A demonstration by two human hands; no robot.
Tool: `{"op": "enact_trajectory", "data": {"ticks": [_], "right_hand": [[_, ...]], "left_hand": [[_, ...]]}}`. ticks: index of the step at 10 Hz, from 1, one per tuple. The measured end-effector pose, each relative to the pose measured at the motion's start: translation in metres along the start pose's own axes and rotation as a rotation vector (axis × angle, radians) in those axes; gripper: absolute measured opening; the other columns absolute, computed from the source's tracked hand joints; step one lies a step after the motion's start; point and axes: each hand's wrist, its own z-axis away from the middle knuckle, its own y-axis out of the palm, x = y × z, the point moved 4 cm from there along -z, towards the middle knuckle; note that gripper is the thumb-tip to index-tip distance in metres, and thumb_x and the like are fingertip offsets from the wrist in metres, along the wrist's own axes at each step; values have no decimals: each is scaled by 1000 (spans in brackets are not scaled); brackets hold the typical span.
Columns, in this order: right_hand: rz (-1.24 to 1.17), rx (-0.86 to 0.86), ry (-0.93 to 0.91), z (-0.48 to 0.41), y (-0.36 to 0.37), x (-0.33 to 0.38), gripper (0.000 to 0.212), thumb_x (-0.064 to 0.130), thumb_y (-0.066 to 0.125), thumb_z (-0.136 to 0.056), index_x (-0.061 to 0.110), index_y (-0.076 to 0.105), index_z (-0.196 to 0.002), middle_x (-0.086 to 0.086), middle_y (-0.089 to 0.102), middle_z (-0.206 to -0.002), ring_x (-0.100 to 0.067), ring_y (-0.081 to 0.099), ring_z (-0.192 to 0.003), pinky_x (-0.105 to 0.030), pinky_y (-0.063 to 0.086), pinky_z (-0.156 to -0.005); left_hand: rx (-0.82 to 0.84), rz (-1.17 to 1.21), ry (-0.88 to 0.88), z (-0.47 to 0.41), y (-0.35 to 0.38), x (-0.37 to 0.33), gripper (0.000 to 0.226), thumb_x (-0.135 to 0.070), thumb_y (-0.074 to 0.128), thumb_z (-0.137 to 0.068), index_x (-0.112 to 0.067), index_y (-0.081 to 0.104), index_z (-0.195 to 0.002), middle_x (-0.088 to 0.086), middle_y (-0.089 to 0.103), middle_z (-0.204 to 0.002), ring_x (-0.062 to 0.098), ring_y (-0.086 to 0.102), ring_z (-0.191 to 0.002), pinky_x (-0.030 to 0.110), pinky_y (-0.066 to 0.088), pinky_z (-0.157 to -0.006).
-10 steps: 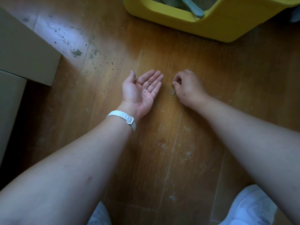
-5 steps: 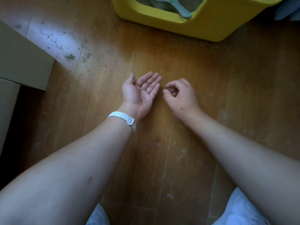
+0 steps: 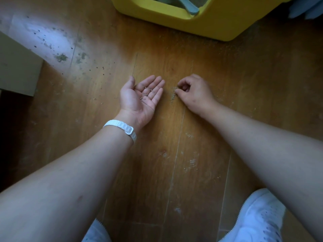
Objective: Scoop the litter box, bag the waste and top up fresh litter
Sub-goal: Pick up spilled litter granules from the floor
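Head view: the right hand (image 3: 194, 93) pinches loose grey-brown litter grains (image 3: 173, 96) off the wooden floor (image 3: 157, 180); the left hand (image 3: 139, 98), flat and palm-up, cradles several. Light and rolling, they likely need cupping.

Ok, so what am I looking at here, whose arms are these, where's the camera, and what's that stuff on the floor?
The camera sits on a person's head, looking down at their own bare arms. The left hand, with a white wristband, is turned palm up, cupping a few small litter grains. The right hand has curled fingers pinching at a small heap of spilled litter on the brown wooden floor. Ahead stands a yellow plastic litter box with a grey-blue scoop in it.
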Motion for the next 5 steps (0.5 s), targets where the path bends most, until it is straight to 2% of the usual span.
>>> {"op": "enact_trajectory", "data": {"ticks": [1,3,5], "right_hand": [[20,-1,-26,0,0,0,17,24,72,-86,15,73,-100,5,55,-92,-9,53,-82,-21,42,-74],[25,-18,-46,1,0,4,10,21,67,-89,15,74,-93,3,59,-94,-15,56,-90,-28,45,-79],[154,52,-88,0,3,12,15,19,56,-96,10,67,-99,-5,57,-105,-19,53,-97,-29,42,-81]], "left_hand": [[2,8,-4,-1,-2,0,63,-47,29,-103,6,62,-114,23,70,-112,33,68,-107,39,52,-98],[-4,7,-2,-1,-5,-1,64,-47,29,-103,6,61,-116,23,69,-112,33,68,-106,39,53,-96],[-7,7,-6,-1,-3,1,64,-47,29,-103,7,62,-114,24,69,-112,34,68,-105,40,53,-95]]}}
